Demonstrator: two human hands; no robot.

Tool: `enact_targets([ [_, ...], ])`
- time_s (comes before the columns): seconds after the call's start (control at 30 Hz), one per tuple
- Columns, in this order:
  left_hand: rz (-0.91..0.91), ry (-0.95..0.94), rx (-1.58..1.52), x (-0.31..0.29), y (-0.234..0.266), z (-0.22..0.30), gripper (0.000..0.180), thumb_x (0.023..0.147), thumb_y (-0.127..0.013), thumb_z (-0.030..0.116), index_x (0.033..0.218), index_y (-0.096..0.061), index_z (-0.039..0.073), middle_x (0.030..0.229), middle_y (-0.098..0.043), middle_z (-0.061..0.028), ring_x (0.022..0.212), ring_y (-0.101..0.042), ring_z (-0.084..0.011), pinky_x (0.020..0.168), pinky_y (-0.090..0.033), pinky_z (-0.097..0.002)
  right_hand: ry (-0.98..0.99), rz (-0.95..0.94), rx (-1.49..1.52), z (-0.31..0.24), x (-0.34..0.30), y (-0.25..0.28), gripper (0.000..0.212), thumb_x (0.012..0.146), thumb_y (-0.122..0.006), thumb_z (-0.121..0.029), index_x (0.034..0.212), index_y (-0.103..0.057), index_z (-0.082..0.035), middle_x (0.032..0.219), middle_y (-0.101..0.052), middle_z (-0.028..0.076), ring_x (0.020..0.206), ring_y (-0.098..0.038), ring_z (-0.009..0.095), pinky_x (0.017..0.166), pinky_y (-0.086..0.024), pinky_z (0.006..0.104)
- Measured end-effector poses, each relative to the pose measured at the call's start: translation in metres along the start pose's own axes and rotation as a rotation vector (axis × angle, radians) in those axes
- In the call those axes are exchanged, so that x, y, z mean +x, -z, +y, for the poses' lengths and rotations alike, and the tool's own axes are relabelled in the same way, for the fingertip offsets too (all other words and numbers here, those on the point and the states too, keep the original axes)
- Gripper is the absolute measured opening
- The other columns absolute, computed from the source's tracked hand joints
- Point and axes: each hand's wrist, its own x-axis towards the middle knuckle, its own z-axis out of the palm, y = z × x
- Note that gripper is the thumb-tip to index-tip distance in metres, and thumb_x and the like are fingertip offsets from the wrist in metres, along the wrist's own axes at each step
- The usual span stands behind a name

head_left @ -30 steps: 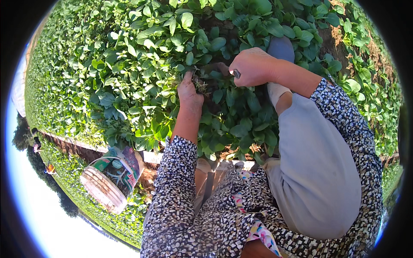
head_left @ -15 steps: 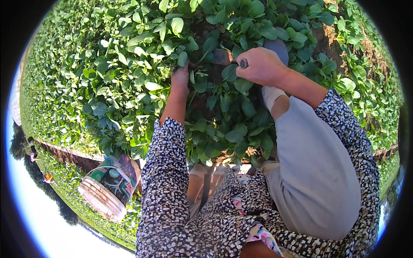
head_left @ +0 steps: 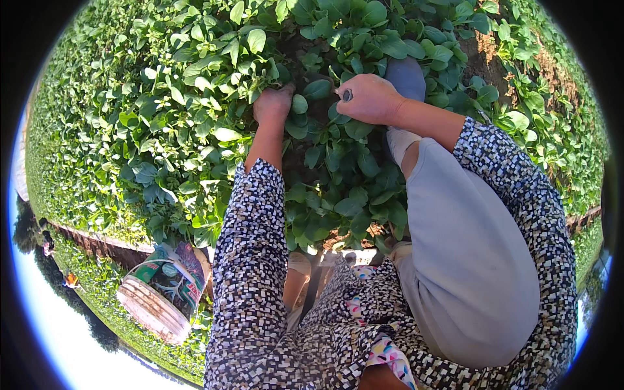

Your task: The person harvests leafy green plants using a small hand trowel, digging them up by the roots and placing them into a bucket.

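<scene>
Green plants (head_left: 354,201): broad-leaved, dense, spread ahead of the person; both hands are low among them.
Left hand (head_left: 273,105): at the foliage, fingertips lost under leaves; cannot tell whether it grips a stem or is loose.
Right hand (head_left: 369,99): closed in a fist round a tool handle (head_left: 348,95), butt end showing on the left hand's side.
Hand spacing: near each other, not touching, leaves between.
Handling (judgement): firm fist, short controlled strokes near the plant bases; left fingers best kept out of the tool's line; parting leaves first should clear the view.
Grey shoe (head_left: 406,78): just beyond the right wrist, close enough to deserve care.
Bucket (head_left: 156,309): printed, pale at one end, lower left, well apart from the hands; contents not made out.
Hidden: tool's working end, plant bases, left fingertips.
Hard to read: orange spot (head_left: 70,280), far left, too small to identify.
</scene>
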Motion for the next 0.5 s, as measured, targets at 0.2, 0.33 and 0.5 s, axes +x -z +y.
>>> enact_targets([
  [0.2,0.116,-0.142,0.162,0.062,-0.013,-0.058,0.056,0.077,-0.067,0.046,0.116,-0.062,0.006,0.116,-0.063,-0.0188,0.108,-0.06,-0.0335,0.092,-0.048,-0.0404,0.016,-0.021,0.277,-0.014,0.01,-0.006,0.025,0.072,-0.059,-0.028,0.075,-0.064,-0.004,0.073,-0.063,0.016,0.072,-0.059,0.034,0.069,-0.048,0.0398],
  [0.33,0.306,-0.375,0.219,0.082,-0.037,-0.061,0.023,0.084,-0.057,0.024,0.101,-0.069,0.015,0.093,-0.07,-0.0099,0.083,-0.068,-0.0245,0.069,-0.052,-0.038,0.058,0.042,0.121,-0.005,0.007,-0.009,0.022,0.073,-0.058,-0.026,0.071,-0.062,-0.004,0.07,-0.062,0.015,0.068,-0.058,0.035,0.067,-0.047,0.0397],
  [0.5,0.193,-0.6,0.513,0.085,-0.015,-0.067,0.036,0.074,-0.067,0.027,0.109,-0.068,0.018,0.097,-0.069,-0.0097,0.09,-0.067,-0.0264,0.077,-0.051,-0.037,0.211,-0.061,-0.172,-0.025,0.023,-0.005,0.019,0.076,-0.057,-0.026,0.077,-0.068,-0.01,0.074,-0.066,0.013,0.074,-0.063,0.034,0.07,-0.05,0.0424],
])
